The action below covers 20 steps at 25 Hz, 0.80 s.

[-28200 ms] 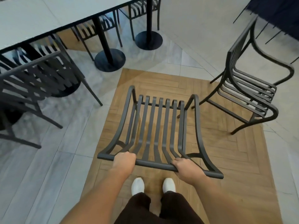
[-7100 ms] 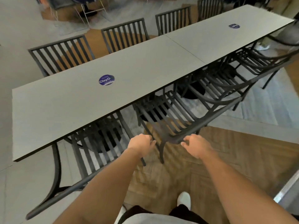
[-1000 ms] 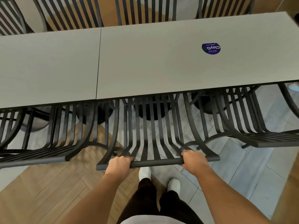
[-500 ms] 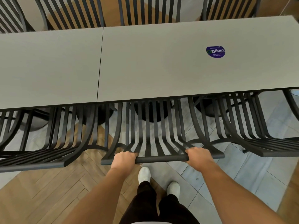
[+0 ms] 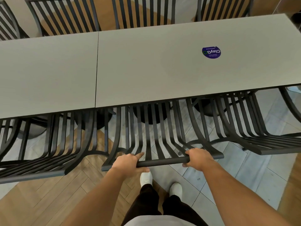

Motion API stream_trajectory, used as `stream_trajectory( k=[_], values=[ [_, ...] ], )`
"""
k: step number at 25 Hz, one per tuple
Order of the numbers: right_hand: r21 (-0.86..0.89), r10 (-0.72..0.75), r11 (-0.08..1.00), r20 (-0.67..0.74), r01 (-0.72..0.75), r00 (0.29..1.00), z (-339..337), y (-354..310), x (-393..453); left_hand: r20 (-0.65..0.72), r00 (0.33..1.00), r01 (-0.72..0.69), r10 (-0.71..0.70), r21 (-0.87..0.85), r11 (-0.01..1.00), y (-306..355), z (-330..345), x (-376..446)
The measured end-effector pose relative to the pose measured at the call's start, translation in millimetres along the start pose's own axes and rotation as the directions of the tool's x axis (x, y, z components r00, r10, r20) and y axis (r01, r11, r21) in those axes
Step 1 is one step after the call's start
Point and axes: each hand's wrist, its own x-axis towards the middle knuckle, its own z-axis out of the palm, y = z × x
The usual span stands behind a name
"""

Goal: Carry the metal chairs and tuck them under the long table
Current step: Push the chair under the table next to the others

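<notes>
A black slatted metal chair stands in front of me, its seat partly under the long grey table. My left hand grips the chair's top back rail near its left end, index finger stretched along a slat. My right hand is wrapped around the same rail toward its right end. The front of the seat and the legs are hidden beneath the tabletop.
Matching chairs sit tucked at the left and right of mine, close on both sides. More chair backs line the table's far side. A round blue sticker is on the tabletop. Black round table bases stand underneath.
The chair has slid forward, further under the table, over the last second. Both hands stayed on the top rail; my left index finger has lifted and straightened.
</notes>
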Motion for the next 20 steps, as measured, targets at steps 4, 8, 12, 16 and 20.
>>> stream_trajectory(
  k=[4,8,12,16,20],
  values=[
    [-0.031,0.017,0.999,-0.022,-0.017,1.000,0.8,0.7,0.5,0.056,0.992,-0.117,0.117,-0.004,0.993,16.3,-18.5,8.8],
    [-0.058,0.045,0.997,-0.042,-0.048,0.998,0.2,5.7,0.9,0.131,0.974,-0.200,0.183,0.124,0.972,25.5,-28.7,16.4],
    [-0.081,0.077,0.993,-0.087,-0.084,0.993,4.0,0.2,0.4,0.134,0.972,-0.213,0.191,0.175,0.961,26.1,-25.1,15.6],
    [-0.037,0.096,0.995,-0.036,-0.097,0.995,2.3,-1.3,0.8,0.136,0.974,-0.206,0.184,0.172,0.963,23.1,-23.8,15.8],
    [0.122,0.064,0.990,0.023,-0.066,0.998,-10.2,0.5,-10.0,0.099,0.985,-0.146,0.142,0.039,0.988,19.3,-24.5,15.8]
  ],
)
